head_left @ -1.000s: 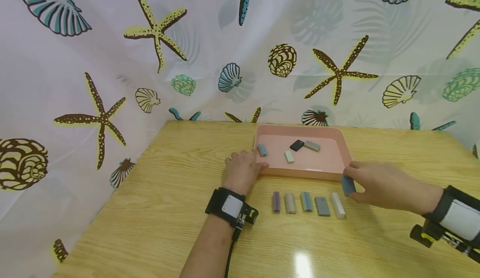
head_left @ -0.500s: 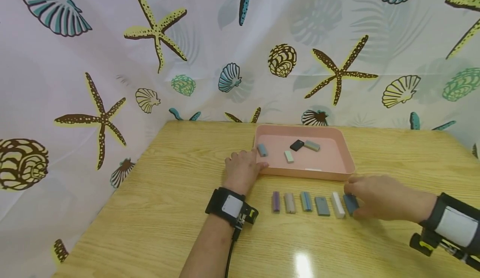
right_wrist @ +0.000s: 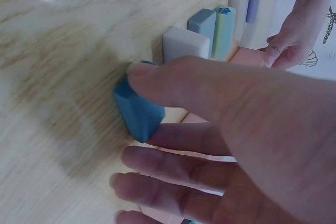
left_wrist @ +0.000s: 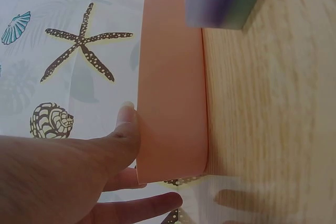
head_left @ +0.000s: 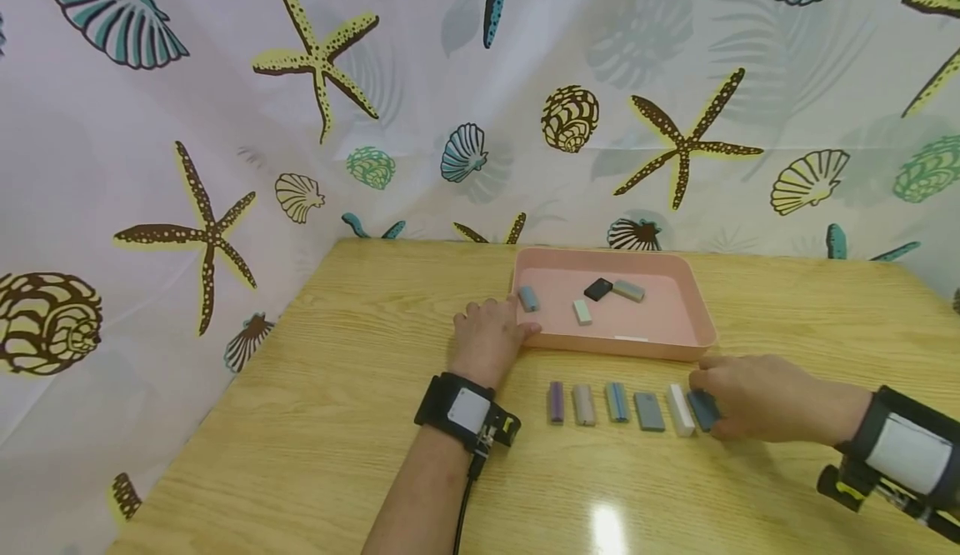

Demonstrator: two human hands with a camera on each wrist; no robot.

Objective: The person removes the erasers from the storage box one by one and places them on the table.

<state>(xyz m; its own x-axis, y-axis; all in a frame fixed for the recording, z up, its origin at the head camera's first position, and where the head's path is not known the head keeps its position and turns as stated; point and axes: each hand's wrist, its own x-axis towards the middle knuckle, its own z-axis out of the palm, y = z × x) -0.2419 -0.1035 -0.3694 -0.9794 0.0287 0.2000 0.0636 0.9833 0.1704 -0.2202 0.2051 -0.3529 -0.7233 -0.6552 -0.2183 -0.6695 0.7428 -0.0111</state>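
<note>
My right hand (head_left: 761,397) pinches a dark blue eraser (head_left: 703,410) between thumb and fingers, at the right end of a row on the table. In the right wrist view, that blue block (right_wrist: 137,111) stands against the tabletop, beside a white eraser (head_left: 681,410). The row runs on leftward with a grey-blue eraser (head_left: 648,412), a light blue striped one (head_left: 617,402), a beige one (head_left: 584,405) and a purple one (head_left: 556,403). My left hand (head_left: 486,342) holds the near left corner of a pink tray (head_left: 585,343), its thumb at the rim.
Inside the tray lie a blue eraser (head_left: 528,298), a pale green one (head_left: 582,312), a black one (head_left: 598,289) and a grey-green one (head_left: 628,291). A patterned cloth (head_left: 420,97) rises behind the wooden table (head_left: 375,330). A cable (head_left: 463,505) trails from the left wrist camera.
My right hand has brought the dark blue eraser down and nearer, from by the tray's right corner to the row's right end. My left hand stays on the tray.
</note>
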